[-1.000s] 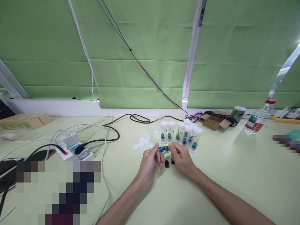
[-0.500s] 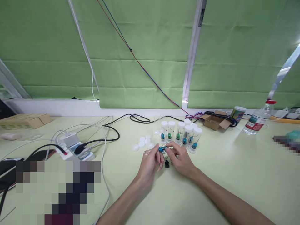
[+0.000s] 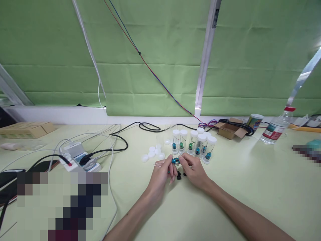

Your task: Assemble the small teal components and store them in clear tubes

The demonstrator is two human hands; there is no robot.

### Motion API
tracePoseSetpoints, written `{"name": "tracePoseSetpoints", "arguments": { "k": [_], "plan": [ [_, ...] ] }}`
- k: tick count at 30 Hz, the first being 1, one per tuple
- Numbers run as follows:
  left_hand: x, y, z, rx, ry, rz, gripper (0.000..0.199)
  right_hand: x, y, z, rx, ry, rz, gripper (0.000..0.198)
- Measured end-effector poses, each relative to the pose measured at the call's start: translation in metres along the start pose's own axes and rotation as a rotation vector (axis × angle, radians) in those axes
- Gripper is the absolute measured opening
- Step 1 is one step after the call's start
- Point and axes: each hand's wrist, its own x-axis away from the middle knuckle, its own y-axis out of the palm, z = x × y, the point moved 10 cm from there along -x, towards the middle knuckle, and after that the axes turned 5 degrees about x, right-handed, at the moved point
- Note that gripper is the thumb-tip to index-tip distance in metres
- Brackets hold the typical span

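Observation:
Between my two hands is a small blue metallic part (image 3: 175, 161) with thin wire ends. My left hand (image 3: 162, 172) pinches its left end, and thin pale wires stick out to the left of that hand. My right hand (image 3: 192, 168) has thumb and forefinger closed on the part's right end. Just below, on the table, lies a small black piece (image 3: 179, 175); a second dark piece (image 3: 185, 174) shows partly beside my right hand. Behind my hands stand several clear tubes (image 3: 211, 147) with white caps, holding blue or green parts with wires.
Loose white caps (image 3: 151, 154) lie left of the tubes. Power strips (image 3: 81, 157) with tangled cables are at the left. An open cardboard box (image 3: 227, 130), a can (image 3: 254, 122) and a water bottle (image 3: 274, 129) stand at the back right. A black cable (image 3: 150, 129) runs along the back.
My right fingers have shifted slightly right along the blue part, so more of its middle shows. The second dark piece is more visible. My left hand has barely moved.

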Motion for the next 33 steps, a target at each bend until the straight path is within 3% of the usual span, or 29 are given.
{"name": "tracePoseSetpoints", "arguments": {
  "k": [14, 33],
  "plan": [
    [0.001, 0.003, -0.003, -0.107, -0.062, -0.005, 0.044, 0.000, -0.001, 0.001, -0.020, 0.016, -0.001, 0.034],
    [0.001, 0.010, 0.002, -0.109, 0.003, -0.099, 0.042, -0.002, 0.003, 0.003, -0.253, 0.080, -0.077, 0.039]
  ]
}}
